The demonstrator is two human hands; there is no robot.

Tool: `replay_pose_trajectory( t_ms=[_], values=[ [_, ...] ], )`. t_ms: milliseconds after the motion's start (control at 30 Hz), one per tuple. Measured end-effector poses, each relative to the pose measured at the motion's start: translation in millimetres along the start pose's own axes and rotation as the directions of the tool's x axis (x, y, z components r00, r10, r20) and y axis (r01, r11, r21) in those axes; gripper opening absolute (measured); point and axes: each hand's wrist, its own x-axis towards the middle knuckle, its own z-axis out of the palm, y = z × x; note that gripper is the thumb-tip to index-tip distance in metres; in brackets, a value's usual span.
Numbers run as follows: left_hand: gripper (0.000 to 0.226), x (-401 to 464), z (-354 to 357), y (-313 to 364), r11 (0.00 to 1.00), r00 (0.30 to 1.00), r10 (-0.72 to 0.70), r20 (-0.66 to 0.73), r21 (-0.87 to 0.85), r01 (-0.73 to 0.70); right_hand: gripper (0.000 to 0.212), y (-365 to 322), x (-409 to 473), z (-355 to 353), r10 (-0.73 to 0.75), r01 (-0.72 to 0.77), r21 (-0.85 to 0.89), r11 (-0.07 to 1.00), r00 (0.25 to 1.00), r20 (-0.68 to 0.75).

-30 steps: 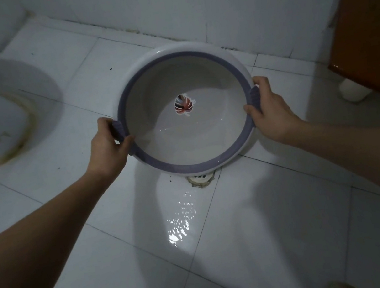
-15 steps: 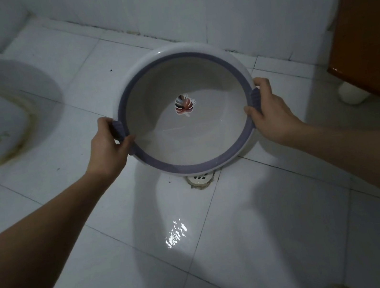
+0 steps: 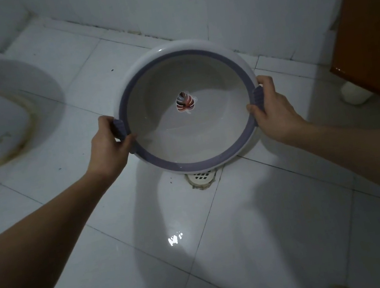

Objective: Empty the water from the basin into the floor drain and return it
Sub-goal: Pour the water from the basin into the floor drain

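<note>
Pouring looks all but finished: both hands, left (image 3: pixel 106 145) and right (image 3: pixel 272 107), grip the tilted, near-empty basin (image 3: pixel 193 140) just above the floor drain (image 3: pixel 201 176), return pending.

Both arms reach forward (bare forearms); left hand (image 3: pixel 108 145) and right hand (image 3: pixel 272 110) curled closed, thumbs inward.

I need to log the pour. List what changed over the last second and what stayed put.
The shiny patch of wet floor shrank and its ripples settled; the streak running up toward the floor drain is gone. The basin sits slightly more level, little water showing in it. Unchanged: left hand and right hand grip the basin's handles, holding it above the drain.
</note>
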Motion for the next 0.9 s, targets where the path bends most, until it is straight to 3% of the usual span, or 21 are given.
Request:
replay_pose_trajectory(
  t_ms=[500,900],
  values=[
    [0.037,-4.6,-2.2,3.3,0.999,0.999,0.025,0.021,0.044,-0.025,0.047,7.9,-0.8,0.7,-0.045,0.045,0.012,0.999,0.999,-0.013],
    [0.041,-13.1,-6.8,0.6,1.0,0.999,-0.001,0.038,-0.027,0.002,0.048,12.0,-0.7,1.5,-0.109,0.109,0.03,0.994,0.994,-0.018]
  ],
)
